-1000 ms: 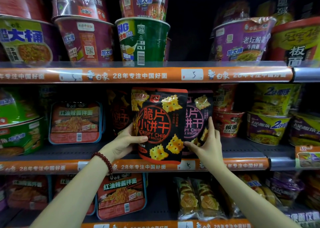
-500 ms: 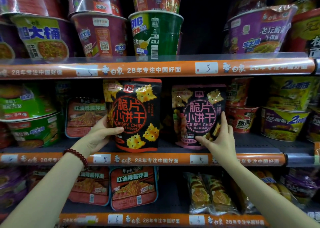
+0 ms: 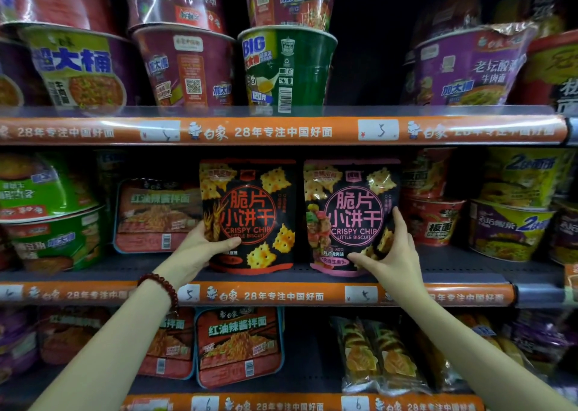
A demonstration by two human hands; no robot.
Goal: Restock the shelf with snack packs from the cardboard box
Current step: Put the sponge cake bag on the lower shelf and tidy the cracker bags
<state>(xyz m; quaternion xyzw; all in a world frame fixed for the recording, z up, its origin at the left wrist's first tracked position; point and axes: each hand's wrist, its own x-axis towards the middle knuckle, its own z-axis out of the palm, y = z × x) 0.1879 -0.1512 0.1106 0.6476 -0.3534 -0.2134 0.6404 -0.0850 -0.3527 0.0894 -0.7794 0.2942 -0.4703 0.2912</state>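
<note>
Two black "Crispy Chip" snack packs stand upright side by side on the middle shelf (image 3: 453, 259). The red-printed pack (image 3: 250, 213) is on the left, and my left hand (image 3: 200, 248) grips its lower left edge, thumb across the front. The pink-printed pack (image 3: 350, 213) is on the right, and my right hand (image 3: 391, 254) holds its lower right corner, thumb on the front and fingers behind the edge. A bead bracelet circles my left wrist. The cardboard box is out of view.
Noodle cups (image 3: 287, 69) fill the top shelf. Flat noodle trays (image 3: 153, 213) stand left of the packs, red and purple cups (image 3: 434, 219) to the right. The bottom shelf holds more trays (image 3: 237, 345) and clear-wrapped snacks (image 3: 378, 357). Orange price strips (image 3: 281, 132) edge each shelf.
The red pack moved left off the front of the pink pack; both now stand side by side on the shelf. My right hand shifted its hold to the pink pack's lower right corner.
</note>
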